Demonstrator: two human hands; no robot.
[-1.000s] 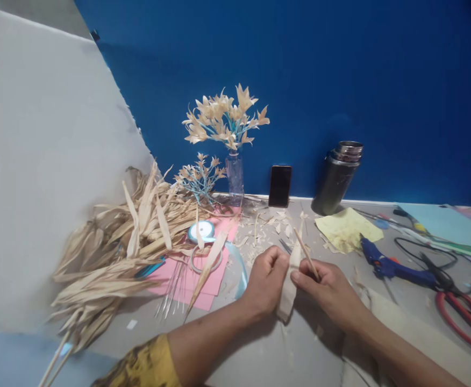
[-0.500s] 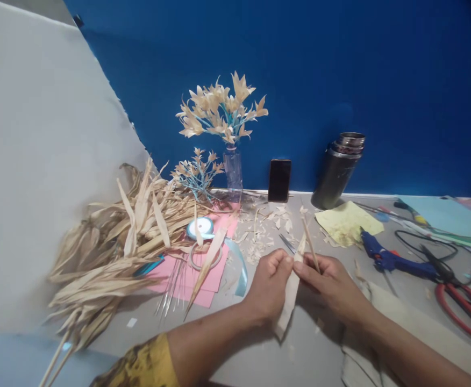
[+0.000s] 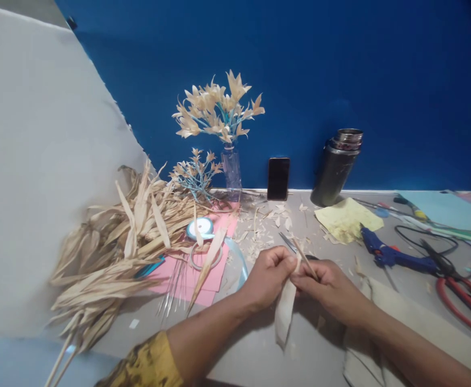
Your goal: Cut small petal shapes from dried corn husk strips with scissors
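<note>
Between my two hands hangs a pale strip of dried corn husk (image 3: 286,312), its wide end pointing down toward the table. My left hand (image 3: 271,274) pinches the husk near its upper end with thumb and forefinger. Close beside it, my right hand (image 3: 326,282) is closed, its fingertips at the husk's top edge. A thin tan stick-like piece (image 3: 305,258) slants up out of the right fingers; whether it is wood or rolled husk I cannot tell. Just behind the hands, scissors (image 3: 287,243) lie on the table, partly hidden by the fingers.
Dried husks (image 3: 110,247) are heaped at left, beside pink paper (image 3: 207,269), a ribbon roll (image 3: 199,228) and wires (image 3: 173,290). Husk flowers (image 3: 215,105) stand in a clear bottle (image 3: 231,172). Behind are a phone (image 3: 278,179) and flask (image 3: 336,169); right, a glue gun (image 3: 397,258) and red-handled cutters (image 3: 465,306).
The husk's upper tip no longer rises above my fingers and its lower end hangs straighter. The thin stick has tilted left and dropped lower in my right hand.
</note>
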